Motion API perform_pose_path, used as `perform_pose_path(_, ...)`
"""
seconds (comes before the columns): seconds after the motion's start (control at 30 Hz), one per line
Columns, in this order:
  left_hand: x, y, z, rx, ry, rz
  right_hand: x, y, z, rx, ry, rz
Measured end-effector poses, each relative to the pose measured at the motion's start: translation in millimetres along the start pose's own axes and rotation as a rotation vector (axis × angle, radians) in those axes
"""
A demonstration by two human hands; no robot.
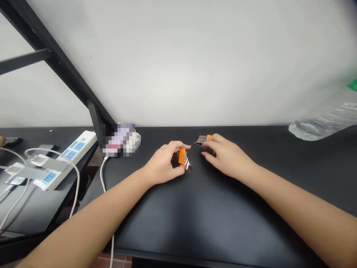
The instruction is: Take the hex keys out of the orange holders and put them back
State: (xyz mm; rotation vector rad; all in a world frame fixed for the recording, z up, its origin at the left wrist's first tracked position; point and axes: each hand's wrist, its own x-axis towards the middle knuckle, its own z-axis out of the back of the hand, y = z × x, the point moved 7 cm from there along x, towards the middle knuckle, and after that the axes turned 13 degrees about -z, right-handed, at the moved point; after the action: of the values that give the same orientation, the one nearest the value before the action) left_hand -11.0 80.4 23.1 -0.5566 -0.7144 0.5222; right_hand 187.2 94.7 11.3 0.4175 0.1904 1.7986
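Note:
My left hand (167, 162) is closed round an orange hex key holder (182, 156), held between thumb and fingers just over the black table. Several metal hex keys (186, 162) stick out of its right side. To the right, my right hand (224, 154) is curled low at the table, thumb and index fingertip close together at a single thin hex key (198, 144). Its far end points left toward my other hand. Just behind those fingers lies a second orange hex key set (202, 139), its keys pointing left; my right hand partly hides its holder.
A white power strip (69, 158) with plugs and cables lies on a side table at left. A black metal frame (75, 83) slants up there. Beside it sits a blurred-out item (118, 139) with a white cable. Clear plastic wrap (320, 124) is at back right.

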Motion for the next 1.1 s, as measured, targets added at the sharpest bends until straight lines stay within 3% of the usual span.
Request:
perform_pose_path(0.17,0,-1,1.9,0.006,-0.023,-0.022,2,-8,-16,-0.139,0.087,-0.061)
perform_pose_path(0.3,3,-5,3.7,-0.027,-0.052,-0.09,4,-6,-17,-0.179,0.096,-0.08)
perform_pose_path(0.57,4,-4,1.4,-0.029,-0.008,-0.074,-3,5,-11,-0.344,0.218,-0.146)
perform_pose_path(0.63,4,-2,0.3,-0.007,0.013,-0.07,-5,13,-4,-0.258,0.214,-0.127)
perform_pose_path(0.87,3,-2,0.5,0.089,0.041,-0.099,-12,40,15,0.375,0.315,-0.063)
perform_pose_path(1.1,5,-7,-1.6,0.119,0.074,-0.112,-14,40,14,0.424,0.358,-0.081)
